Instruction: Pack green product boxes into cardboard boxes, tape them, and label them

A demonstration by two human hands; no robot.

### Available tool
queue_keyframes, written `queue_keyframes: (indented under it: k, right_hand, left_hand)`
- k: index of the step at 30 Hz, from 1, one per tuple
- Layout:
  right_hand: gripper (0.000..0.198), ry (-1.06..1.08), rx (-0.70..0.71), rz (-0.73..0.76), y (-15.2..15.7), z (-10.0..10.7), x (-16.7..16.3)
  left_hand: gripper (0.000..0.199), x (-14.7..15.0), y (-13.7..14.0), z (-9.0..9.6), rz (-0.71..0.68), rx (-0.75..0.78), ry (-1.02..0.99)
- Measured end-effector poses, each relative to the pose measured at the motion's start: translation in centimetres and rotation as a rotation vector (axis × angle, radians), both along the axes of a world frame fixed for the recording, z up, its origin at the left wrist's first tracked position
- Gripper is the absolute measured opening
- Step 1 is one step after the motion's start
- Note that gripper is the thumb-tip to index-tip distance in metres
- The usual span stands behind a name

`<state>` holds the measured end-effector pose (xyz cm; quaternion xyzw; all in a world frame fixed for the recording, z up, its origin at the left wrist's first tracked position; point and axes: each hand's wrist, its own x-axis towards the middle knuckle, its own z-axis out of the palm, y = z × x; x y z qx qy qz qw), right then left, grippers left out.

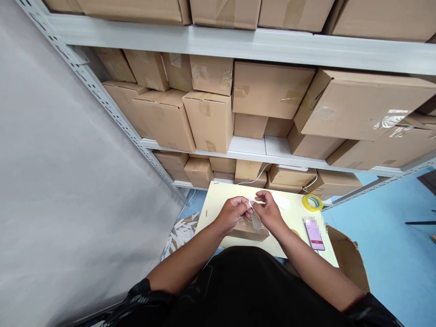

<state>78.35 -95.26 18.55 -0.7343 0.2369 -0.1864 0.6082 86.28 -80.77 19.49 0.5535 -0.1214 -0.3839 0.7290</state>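
Pinching a thin white strip (251, 203) with closed fingers, the left hand (235, 211) and the right hand (268, 210) meet almost tip to tip above the surface (214, 198). Both thumbs press in close to the strip, and a pale, translucent end of it hangs below the right fingers. Directly under the hands lies a small brown box (248, 230), partly hidden by them, with shiny clear tape along its top. Just beyond the right hand, a flat white piece (282, 202) rests on the pale yellow surface. Farther right, near the back corner, sits a yellow tape roll (315, 209), and nearer the person lies a phone (314, 234), its screen lit pink. Something yellow peeks out beside the right forearm, too covered to make out. On the floor left of the surface, white scraps (183, 232) lie in a heap; on the right side stands a brown carton (348, 256). Behind everything rises a metal rack (218, 41), its shelves stacked with taped cardboard boxes (208, 119), with a grey wall (75, 172) to the left.
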Motion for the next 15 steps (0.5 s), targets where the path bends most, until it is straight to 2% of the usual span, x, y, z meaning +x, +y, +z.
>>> queue_keyframes:
  k: [1,3,5,7,15]
  right_hand:
    - [0.035,-0.033,-0.084,-0.037,0.1,0.0,-0.2]
    - [0.020,-0.075,-0.154,0.020,0.2,0.3,-0.7]
    - [0.019,-0.082,-0.142,0.154,0.2,0.8,-1.1]
    - [0.018,-0.054,-0.119,0.208,0.3,1.1,-1.2]
    - [0.014,0.030,0.001,0.147,0.6,-0.4,0.1]
  left_hand:
    - [0.024,0.0,-0.1,-0.1,0.012,0.011,-0.012]
    - [0.021,0.0,-0.3,-0.3,0.025,0.033,-0.049]
    - [0.017,0.1,-0.4,-0.5,0.029,0.048,-0.099]
    - [0.013,0.1,-0.4,-0.6,0.032,0.059,-0.143]
    - [0.010,0.2,0.3,-1.7,0.041,0.127,-0.186]
